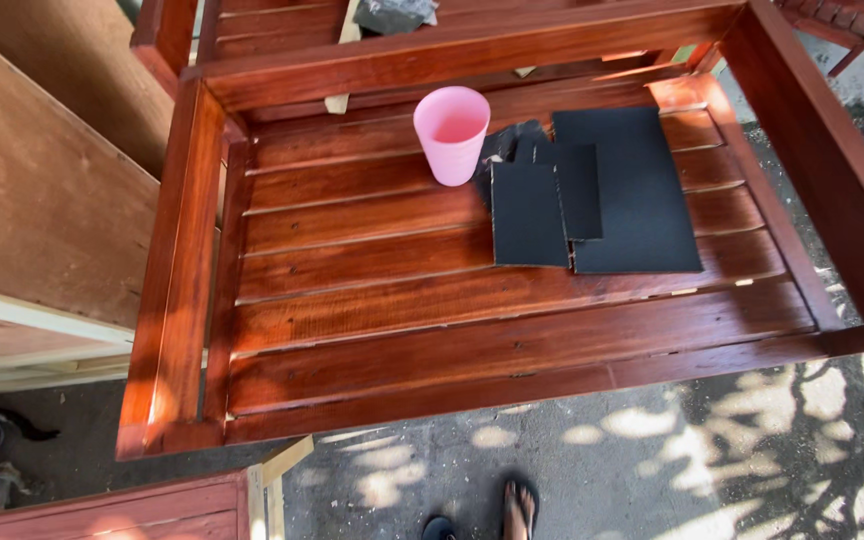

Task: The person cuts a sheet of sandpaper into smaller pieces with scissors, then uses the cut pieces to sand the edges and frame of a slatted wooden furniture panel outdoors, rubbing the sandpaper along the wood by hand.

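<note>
Neither hand shows anywhere in the frame, so whether they are open, closed or holding something cannot be told. The work in view is a red-brown wooden seat frame (472, 330) that fills the middle of the frame, its slats running left to right and looking glossy and evenly stained. On the slats in the upper middle stands a pink plastic cup (451, 134), upright; what it holds cannot be made out. Just right of the cup lie dark sandpaper sheets (612, 200), one large sheet with two smaller pieces overlapping its left edge, and a crumpled dark piece (512, 142) between them and the cup.

Judging by the shine and even colour, the slats seem already sanded and coated; nothing is being worked at this moment, and what remains cannot be read from here.

At the left edge a plain plywood panel (42, 190) leans beside the frame. Along the bottom is grey concrete ground (652, 470) with dappled shade, and at bottom centre a foot in a sandal (519, 505) belonging to the person.
</note>
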